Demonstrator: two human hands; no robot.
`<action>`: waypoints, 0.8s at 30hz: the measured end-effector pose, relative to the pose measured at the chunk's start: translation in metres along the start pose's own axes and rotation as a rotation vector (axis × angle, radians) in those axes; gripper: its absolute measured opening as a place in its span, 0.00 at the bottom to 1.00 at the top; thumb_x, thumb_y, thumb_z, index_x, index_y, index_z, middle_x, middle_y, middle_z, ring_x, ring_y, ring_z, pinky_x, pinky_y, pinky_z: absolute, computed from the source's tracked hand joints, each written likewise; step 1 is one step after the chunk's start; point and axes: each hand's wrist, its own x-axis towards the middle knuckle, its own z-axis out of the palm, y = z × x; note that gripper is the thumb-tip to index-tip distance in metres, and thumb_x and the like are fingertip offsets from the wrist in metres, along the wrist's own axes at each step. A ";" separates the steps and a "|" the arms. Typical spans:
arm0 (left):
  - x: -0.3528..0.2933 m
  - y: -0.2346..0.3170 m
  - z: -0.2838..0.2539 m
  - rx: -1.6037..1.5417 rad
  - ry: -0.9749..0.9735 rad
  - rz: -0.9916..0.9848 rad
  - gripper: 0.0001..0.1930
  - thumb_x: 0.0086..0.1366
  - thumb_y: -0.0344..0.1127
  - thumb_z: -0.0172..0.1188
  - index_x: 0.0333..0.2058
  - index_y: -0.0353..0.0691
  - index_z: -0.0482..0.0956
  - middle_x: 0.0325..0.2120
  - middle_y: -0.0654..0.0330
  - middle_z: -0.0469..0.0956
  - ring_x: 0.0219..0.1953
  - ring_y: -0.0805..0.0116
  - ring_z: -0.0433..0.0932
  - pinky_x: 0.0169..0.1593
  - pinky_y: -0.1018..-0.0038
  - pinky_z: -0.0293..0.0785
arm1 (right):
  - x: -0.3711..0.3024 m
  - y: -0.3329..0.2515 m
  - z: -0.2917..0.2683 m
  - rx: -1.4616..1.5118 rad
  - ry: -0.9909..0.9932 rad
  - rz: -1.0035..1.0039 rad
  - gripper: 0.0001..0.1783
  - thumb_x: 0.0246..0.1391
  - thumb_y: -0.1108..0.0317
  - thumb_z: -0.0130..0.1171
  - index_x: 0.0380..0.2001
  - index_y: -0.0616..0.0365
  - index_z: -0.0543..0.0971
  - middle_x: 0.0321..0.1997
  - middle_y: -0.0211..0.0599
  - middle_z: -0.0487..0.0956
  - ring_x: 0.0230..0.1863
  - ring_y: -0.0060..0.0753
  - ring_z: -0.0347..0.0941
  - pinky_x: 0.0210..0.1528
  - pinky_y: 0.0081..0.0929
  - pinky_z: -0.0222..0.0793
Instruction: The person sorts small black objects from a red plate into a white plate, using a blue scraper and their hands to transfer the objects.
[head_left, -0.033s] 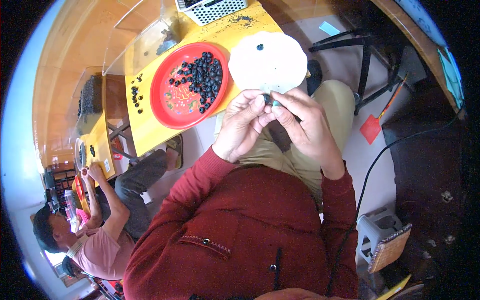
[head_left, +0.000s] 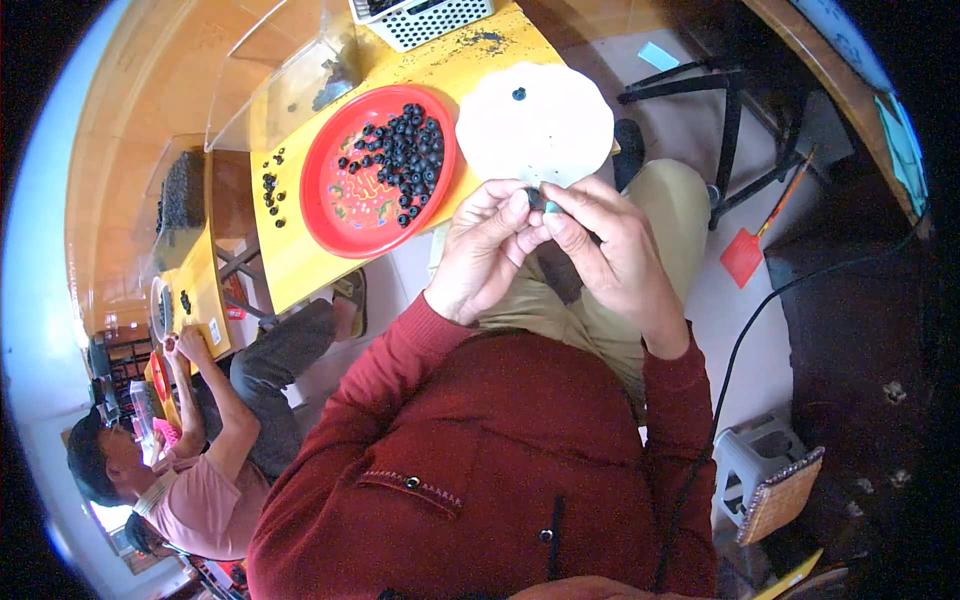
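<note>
My left hand [head_left: 486, 245] is closed in a pinch, with a small dark piece [head_left: 534, 197] between thumb and forefinger. My right hand [head_left: 612, 250] meets it fingertip to fingertip, pinching a tiny teal bit [head_left: 552, 207] against that piece; the fingers hide most of both. Just beyond the hands lies a white scalloped plate [head_left: 500, 140], with one black round part [head_left: 519, 94] on it. Left of the plate, a red round tray [head_left: 318, 190] holds many black round parts [head_left: 420, 150] with holes, heaped toward its right side.
On the yellow table [head_left: 290, 275], loose black parts [head_left: 270, 190] lie left of the tray. A white perforated basket [head_left: 430, 25] and a clear partition [head_left: 270, 70] stand at the back. A co-worker [head_left: 205, 490] sits at left. A grey stool [head_left: 760, 460] and black cable [head_left: 745, 340] are at right.
</note>
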 end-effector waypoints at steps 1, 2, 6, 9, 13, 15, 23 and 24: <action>0.000 0.000 0.000 0.003 0.000 -0.002 0.07 0.68 0.30 0.55 0.43 0.36 0.75 0.38 0.60 0.78 0.37 0.75 0.79 0.46 0.73 0.80 | -0.001 0.000 -0.001 0.002 0.003 0.001 0.16 0.59 0.67 0.57 0.45 0.69 0.77 0.33 0.47 0.75 0.32 0.44 0.75 0.36 0.32 0.70; -0.001 0.000 0.001 -0.003 -0.003 -0.007 0.07 0.68 0.30 0.55 0.43 0.36 0.75 0.38 0.60 0.79 0.37 0.74 0.79 0.46 0.73 0.80 | -0.001 0.001 -0.001 -0.009 0.001 -0.014 0.16 0.59 0.67 0.57 0.45 0.69 0.77 0.33 0.47 0.75 0.33 0.44 0.75 0.36 0.32 0.70; -0.001 -0.002 0.003 -0.007 0.002 -0.022 0.07 0.68 0.30 0.56 0.43 0.37 0.76 0.37 0.60 0.79 0.37 0.74 0.79 0.46 0.73 0.80 | -0.003 0.001 -0.004 -0.014 -0.004 -0.023 0.15 0.59 0.67 0.57 0.45 0.69 0.77 0.34 0.48 0.75 0.34 0.45 0.75 0.36 0.33 0.70; -0.001 -0.003 0.000 0.015 0.008 -0.023 0.08 0.67 0.30 0.56 0.43 0.36 0.75 0.36 0.60 0.79 0.37 0.74 0.79 0.45 0.73 0.80 | -0.004 0.002 -0.006 0.025 -0.012 -0.005 0.14 0.60 0.68 0.56 0.44 0.69 0.77 0.35 0.49 0.76 0.35 0.46 0.76 0.37 0.33 0.70; -0.001 -0.003 -0.004 0.051 -0.022 -0.005 0.08 0.67 0.30 0.56 0.43 0.36 0.75 0.36 0.59 0.79 0.37 0.73 0.79 0.45 0.73 0.80 | -0.005 0.001 -0.006 0.039 -0.012 0.007 0.14 0.60 0.69 0.56 0.44 0.69 0.77 0.35 0.49 0.76 0.36 0.46 0.76 0.38 0.33 0.71; -0.003 -0.002 -0.003 0.053 -0.044 0.007 0.08 0.67 0.31 0.57 0.42 0.35 0.76 0.36 0.58 0.79 0.36 0.72 0.79 0.43 0.73 0.80 | -0.006 0.001 -0.007 0.044 -0.017 -0.020 0.13 0.60 0.70 0.55 0.44 0.69 0.77 0.36 0.49 0.76 0.36 0.45 0.76 0.39 0.34 0.71; -0.010 0.003 0.011 0.078 -0.124 0.009 0.07 0.66 0.31 0.58 0.41 0.35 0.76 0.33 0.57 0.79 0.34 0.71 0.78 0.39 0.72 0.79 | -0.009 0.009 -0.021 0.067 0.080 0.115 0.14 0.61 0.68 0.54 0.46 0.67 0.78 0.39 0.46 0.79 0.39 0.37 0.77 0.42 0.28 0.71; -0.010 0.001 0.007 0.052 -0.112 0.005 0.07 0.66 0.30 0.58 0.42 0.36 0.76 0.33 0.58 0.79 0.34 0.71 0.78 0.39 0.73 0.79 | -0.009 0.007 -0.020 0.141 0.047 0.091 0.15 0.61 0.67 0.55 0.46 0.67 0.78 0.39 0.45 0.79 0.39 0.36 0.77 0.42 0.28 0.71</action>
